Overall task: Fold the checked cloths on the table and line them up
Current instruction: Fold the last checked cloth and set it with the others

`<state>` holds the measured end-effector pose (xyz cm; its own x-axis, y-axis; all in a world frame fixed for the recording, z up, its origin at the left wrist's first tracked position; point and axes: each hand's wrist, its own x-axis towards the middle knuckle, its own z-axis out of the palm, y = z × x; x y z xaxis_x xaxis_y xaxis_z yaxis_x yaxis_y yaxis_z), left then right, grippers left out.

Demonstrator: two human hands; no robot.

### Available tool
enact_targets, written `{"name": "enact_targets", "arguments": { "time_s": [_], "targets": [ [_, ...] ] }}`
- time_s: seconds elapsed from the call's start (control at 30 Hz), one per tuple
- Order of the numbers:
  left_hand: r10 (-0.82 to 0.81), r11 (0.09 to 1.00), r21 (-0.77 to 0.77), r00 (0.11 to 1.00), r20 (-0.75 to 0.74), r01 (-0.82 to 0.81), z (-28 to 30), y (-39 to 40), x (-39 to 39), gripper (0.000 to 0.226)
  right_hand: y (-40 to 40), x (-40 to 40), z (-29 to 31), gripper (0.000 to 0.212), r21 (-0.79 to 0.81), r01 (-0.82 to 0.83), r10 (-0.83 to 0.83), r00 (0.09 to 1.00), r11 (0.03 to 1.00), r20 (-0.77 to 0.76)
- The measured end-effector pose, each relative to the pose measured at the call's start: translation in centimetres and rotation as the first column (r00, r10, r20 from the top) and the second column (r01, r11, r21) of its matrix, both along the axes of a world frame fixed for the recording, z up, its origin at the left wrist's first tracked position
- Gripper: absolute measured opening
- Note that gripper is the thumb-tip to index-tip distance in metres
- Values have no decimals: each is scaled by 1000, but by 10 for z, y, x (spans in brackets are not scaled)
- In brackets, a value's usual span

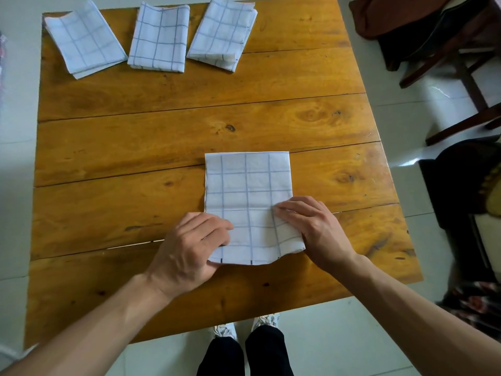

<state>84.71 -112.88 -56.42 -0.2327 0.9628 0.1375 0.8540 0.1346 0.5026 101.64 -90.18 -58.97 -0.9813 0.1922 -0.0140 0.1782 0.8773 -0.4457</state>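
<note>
A white cloth with blue checks [248, 185] lies folded into a tall strip near the front of the wooden table [135, 137]. My left hand [189, 251] grips its near left corner, thumb under the edge and fingers curled on top. At the near right edge my right hand [311, 226] pinches the cloth, and that corner is lifted a little off the wood. Three folded checked cloths lie in a row along the far edge: one at the left [84, 39], one in the middle [160, 36] and one at the right [223, 31].
Dark wooden chairs [447, 58] with clothes draped on them stand to the right of the table. Another dark seat [466, 191] is close to the table's right front corner. Pale floor tiles surround the table, and my feet [244, 327] show below its front edge.
</note>
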Motion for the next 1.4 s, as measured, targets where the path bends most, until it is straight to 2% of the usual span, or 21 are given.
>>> {"name": "enact_targets", "arguments": {
  "time_s": [0.07,0.2,0.27,0.4,0.47,0.53,0.73,0.9,1.07,1.2,1.33,1.4],
  "targets": [
    [-14,1000,-18,1000,20,15,-5,-6,-2,22,-1,1,-1,44,-21,7,-8,1000,1000,-14],
    [69,992,-111,998,12,-67,-18,-14,-12,54,-1,2,-2,43,-70,37,-40,998,997,-42],
    [119,986,-119,993,-7,-119,-22,-12,-16,61,-1,2,-3,42,-78,48,-52,997,996,-52],
    [148,985,-93,989,-10,-148,-19,-2,-21,35,0,4,-1,32,-53,64,-68,995,997,-73],
    [156,982,-111,988,16,-153,-16,1,-22,35,1,7,-1,35,11,83,-82,994,997,-71],
    [160,983,-101,986,51,-154,-15,1,-23,19,3,9,-2,42,50,117,-114,991,992,-67],
    [312,950,-103,922,228,-295,-22,2,-28,28,5,6,-4,34,34,152,-149,984,988,-93],
    [453,891,-100,865,216,-442,-16,14,-28,11,3,-1,-2,28,-45,273,-276,959,961,-69],
    [632,772,-231,755,174,-593,-16,33,-30,30,3,-14,10,16,-232,417,-440,896,879,-59],
    [693,717,-266,699,177,-644,-15,46,-33,32,4,-21,13,14,-261,513,-522,852,818,38],
    [737,671,-281,656,161,-686,-16,51,-31,46,7,-31,14,11,-291,560,-560,824,776,93],
    [752,656,-286,639,162,-699,-17,53,-29,50,7,-34,15,18,-299,589,-578,805,751,133]
  ]
}}
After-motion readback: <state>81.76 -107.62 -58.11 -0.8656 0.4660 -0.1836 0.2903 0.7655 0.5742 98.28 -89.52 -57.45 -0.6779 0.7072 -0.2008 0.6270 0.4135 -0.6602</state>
